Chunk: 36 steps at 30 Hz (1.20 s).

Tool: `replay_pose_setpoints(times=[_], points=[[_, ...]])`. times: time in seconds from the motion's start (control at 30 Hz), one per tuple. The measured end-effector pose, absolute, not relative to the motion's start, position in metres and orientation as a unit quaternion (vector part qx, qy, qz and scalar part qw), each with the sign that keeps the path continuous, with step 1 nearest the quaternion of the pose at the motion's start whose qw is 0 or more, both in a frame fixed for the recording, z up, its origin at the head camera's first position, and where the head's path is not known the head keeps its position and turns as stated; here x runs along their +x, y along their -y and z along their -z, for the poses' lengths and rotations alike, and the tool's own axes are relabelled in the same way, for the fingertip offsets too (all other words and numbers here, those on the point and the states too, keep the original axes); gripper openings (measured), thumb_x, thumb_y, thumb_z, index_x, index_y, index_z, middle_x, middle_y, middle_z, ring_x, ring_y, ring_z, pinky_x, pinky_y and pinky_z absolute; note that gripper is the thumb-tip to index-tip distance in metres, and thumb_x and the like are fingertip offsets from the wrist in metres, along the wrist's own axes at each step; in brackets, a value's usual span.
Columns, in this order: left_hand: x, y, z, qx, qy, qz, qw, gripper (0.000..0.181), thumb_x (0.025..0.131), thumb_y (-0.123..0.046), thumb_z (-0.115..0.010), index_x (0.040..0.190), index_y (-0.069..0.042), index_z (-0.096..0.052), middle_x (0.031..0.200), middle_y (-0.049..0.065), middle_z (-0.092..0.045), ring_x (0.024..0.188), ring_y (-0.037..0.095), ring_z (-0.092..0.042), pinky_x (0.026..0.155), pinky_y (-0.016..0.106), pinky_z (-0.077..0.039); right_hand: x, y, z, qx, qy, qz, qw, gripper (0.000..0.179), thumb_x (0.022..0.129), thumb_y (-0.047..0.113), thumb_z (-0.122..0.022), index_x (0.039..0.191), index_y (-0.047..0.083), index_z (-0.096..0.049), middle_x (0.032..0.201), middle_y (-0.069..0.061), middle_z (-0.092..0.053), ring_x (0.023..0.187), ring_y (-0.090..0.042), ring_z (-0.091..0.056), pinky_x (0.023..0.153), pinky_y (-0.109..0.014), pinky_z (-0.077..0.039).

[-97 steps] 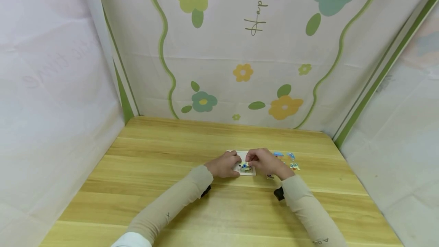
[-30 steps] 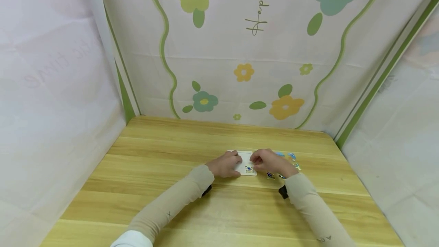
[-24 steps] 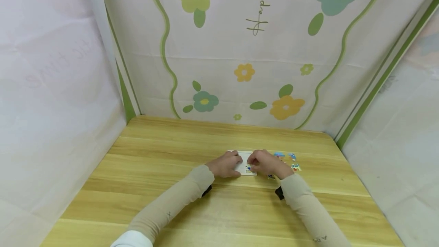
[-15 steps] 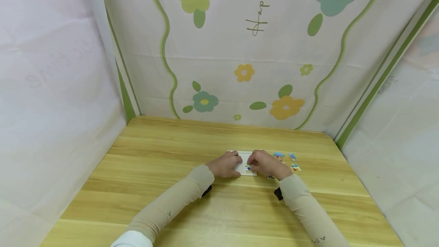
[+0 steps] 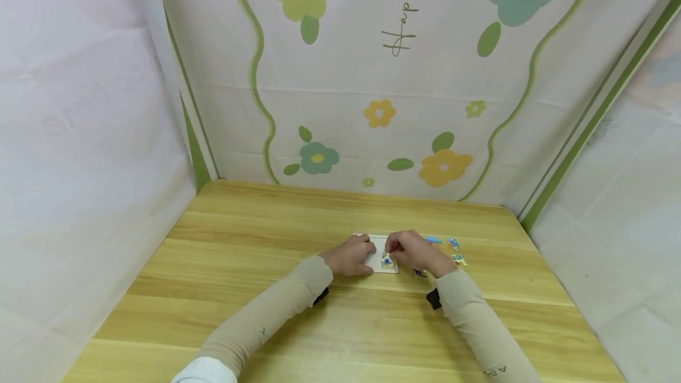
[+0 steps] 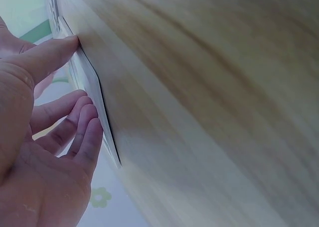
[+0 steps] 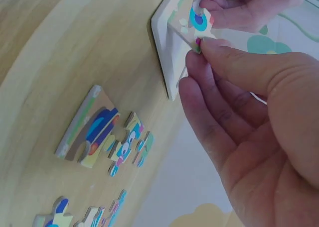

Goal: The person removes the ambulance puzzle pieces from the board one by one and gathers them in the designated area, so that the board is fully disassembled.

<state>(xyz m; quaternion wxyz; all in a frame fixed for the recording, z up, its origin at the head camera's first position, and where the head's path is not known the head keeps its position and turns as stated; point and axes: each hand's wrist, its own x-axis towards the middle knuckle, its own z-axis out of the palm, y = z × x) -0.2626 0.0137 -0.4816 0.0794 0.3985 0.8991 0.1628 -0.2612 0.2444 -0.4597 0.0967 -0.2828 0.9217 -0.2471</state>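
Observation:
My left hand [image 5: 347, 255] holds the left side of a small white puzzle tray [image 5: 379, 243]. In the left wrist view its thumb touches one edge of the tray [image 6: 88, 77], and its bent fingertips lie against the side. My right hand [image 5: 415, 250] is over the tray's right part. In the right wrist view, its thumb and finger pinch a corner of a puzzle piece [image 7: 185, 19] with a blue ring printed on it. This piece is tilted over the tray's corner, and left-hand fingers [image 7: 249, 10] show just behind it.
Several loose puzzle pieces lie on the wooden table [image 5: 255, 300] to the right, among them a blue piece [image 5: 453, 244] and a yellow one [image 5: 459, 260]. A larger piece [image 7: 92, 132] lies near the tray in the right wrist view. Printed cloth walls [image 5: 340, 75] enclose the table.
The right hand drew back rightward from the puzzle piece, then returned to it. The blue-ringed piece now shows more fully under its fingers. The left hand stays on the tray.

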Motion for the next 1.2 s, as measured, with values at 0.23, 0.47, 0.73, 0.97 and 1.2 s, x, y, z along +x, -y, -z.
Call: replay_pose_setpoints(times=[0.23,0.47,0.73,0.97,1.2], points=[[-0.263,-0.014,0.482,0.394,-0.902,-0.158,0.080,0.046,0.096,-0.032,-0.079,0.132,-0.005,-0.069,0.122,0.006,-0.062,0.098,0.014,-0.051,0.088,0.023,-0.045,-0.257,-0.251,0.453,-0.288,-0.919,0.254,0.089,0.011,0.098,-0.003,-0.070,0.095,0.007,-0.071,0.092,-0.004,-0.073,0.083,-0.013,-0.067,0.074,-0.024,-0.055],[-0.262,-0.014,0.486,0.387,-0.903,-0.164,0.085,0.049,0.097,-0.032,-0.079,0.136,-0.005,-0.067,0.126,0.006,-0.062,0.103,0.015,-0.052,0.092,0.024,-0.046,-0.248,-0.277,0.446,-0.264,-0.929,0.248,0.082,0.008,0.099,0.000,-0.071,0.096,0.008,-0.071,0.091,-0.003,-0.072,0.082,-0.013,-0.066,0.072,-0.026,-0.055],[-0.263,-0.013,0.487,0.390,-0.900,-0.173,0.084,0.046,0.096,-0.029,-0.079,0.133,-0.004,-0.068,0.124,0.007,-0.061,0.101,0.016,-0.051,0.088,0.023,-0.045,-0.237,-0.327,0.447,-0.253,-0.933,0.252,0.055,0.004,0.098,0.004,-0.074,0.097,0.006,-0.071,0.092,0.001,-0.071,0.084,-0.011,-0.067,0.073,-0.024,-0.056],[-0.261,-0.012,0.483,0.392,-0.900,-0.168,0.087,0.046,0.097,-0.030,-0.078,0.134,-0.004,-0.067,0.126,0.007,-0.061,0.102,0.016,-0.051,0.091,0.024,-0.046,-0.225,-0.371,0.442,-0.216,-0.944,0.245,0.042,0.005,0.098,0.003,-0.073,0.097,0.007,-0.070,0.092,-0.001,-0.072,0.083,-0.012,-0.067,0.071,-0.025,-0.056],[-0.262,-0.012,0.481,0.396,-0.900,-0.166,0.084,0.047,0.097,-0.029,-0.079,0.135,-0.004,-0.067,0.126,0.007,-0.062,0.102,0.015,-0.051,0.093,0.025,-0.046,-0.221,-0.404,0.435,-0.179,-0.947,0.254,0.081,0.003,0.098,0.005,-0.073,0.099,0.007,-0.071,0.094,-0.001,-0.071,0.083,-0.006,-0.063,0.072,-0.024,-0.054]])
